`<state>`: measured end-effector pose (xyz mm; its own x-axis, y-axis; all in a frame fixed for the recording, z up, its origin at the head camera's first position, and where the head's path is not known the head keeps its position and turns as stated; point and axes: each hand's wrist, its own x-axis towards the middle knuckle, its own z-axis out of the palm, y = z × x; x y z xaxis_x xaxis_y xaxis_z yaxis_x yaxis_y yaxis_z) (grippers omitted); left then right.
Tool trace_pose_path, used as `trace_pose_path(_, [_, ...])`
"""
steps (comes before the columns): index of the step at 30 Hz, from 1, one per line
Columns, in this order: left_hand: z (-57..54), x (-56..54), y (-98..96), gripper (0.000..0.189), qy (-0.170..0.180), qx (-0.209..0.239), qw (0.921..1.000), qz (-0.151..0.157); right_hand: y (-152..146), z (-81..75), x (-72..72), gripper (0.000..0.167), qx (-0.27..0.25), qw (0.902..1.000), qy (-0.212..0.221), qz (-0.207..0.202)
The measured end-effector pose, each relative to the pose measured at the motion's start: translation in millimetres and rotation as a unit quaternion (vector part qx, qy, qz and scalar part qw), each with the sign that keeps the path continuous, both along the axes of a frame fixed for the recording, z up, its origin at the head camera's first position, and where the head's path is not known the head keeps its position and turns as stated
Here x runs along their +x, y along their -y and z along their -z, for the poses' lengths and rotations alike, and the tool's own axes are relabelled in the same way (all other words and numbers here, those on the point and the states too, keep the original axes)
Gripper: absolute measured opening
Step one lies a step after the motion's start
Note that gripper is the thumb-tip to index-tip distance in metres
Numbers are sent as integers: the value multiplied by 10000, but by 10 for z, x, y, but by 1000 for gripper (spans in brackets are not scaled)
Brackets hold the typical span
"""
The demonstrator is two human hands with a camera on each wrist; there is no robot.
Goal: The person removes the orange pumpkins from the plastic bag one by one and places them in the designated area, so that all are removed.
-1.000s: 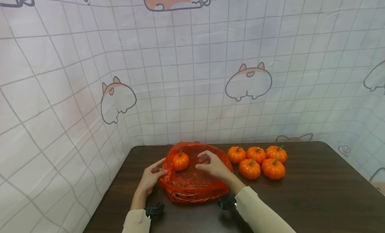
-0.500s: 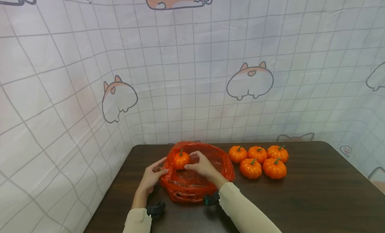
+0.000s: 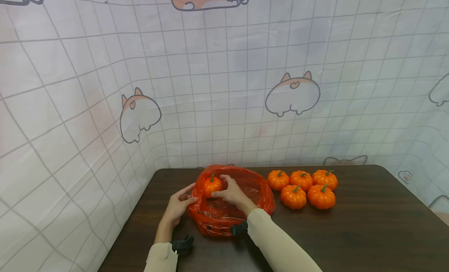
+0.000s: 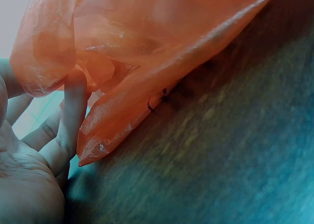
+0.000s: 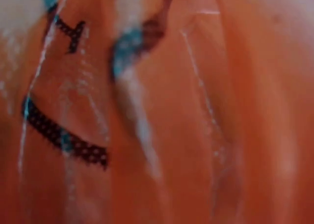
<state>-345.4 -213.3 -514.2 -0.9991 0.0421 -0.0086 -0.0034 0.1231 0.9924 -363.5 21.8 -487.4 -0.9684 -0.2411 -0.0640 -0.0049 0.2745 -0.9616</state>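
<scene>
A red plastic bag (image 3: 242, 221) lies with its mouth spread toward me on the table. Inside it, at the left, sits a small orange pumpkin (image 3: 212, 186) with a green stem. My right hand (image 3: 232, 193) reaches into the mouth and grips that pumpkin from its right side, thumb in front and fingers behind. At the bag's left edge, my left hand (image 3: 175, 207) holds the plastic between thumb and fingers. The left wrist view has this hand (image 4: 34, 160) against the bag's folds (image 4: 162, 42). Printed red plastic of the bag (image 5: 186, 126) fills the right wrist view, hiding the right fingers there.
Several more orange pumpkins (image 3: 293, 196) stand in a cluster on the dark wooden table (image 3: 372, 225), close to the bag's right side. A white grid-patterned cloth (image 3: 224, 108) hangs behind the table and along its left side.
My right hand has moved left and deeper into the bag, from beside the pumpkin to gripping it. The left hand stays at the bag's edge.
</scene>
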Motion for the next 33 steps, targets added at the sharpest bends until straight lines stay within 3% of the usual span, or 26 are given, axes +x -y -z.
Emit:
trace_pose_path(9, [12, 1, -2, 54, 10, -98, 9999, -30, 32, 43, -42, 81, 211, 9996, -97, -134])
trace_pose_path(20, [-1, 17, 2, 54, -119, -191, 9997, 47, 22, 57, -46, 85, 454, 9989, -74, -16])
trace_pose_path(33, [-3, 12, -7, 54, -192, -331, 9993, 12, -39, 77, -71, 74, 608, 9980, -158, 30])
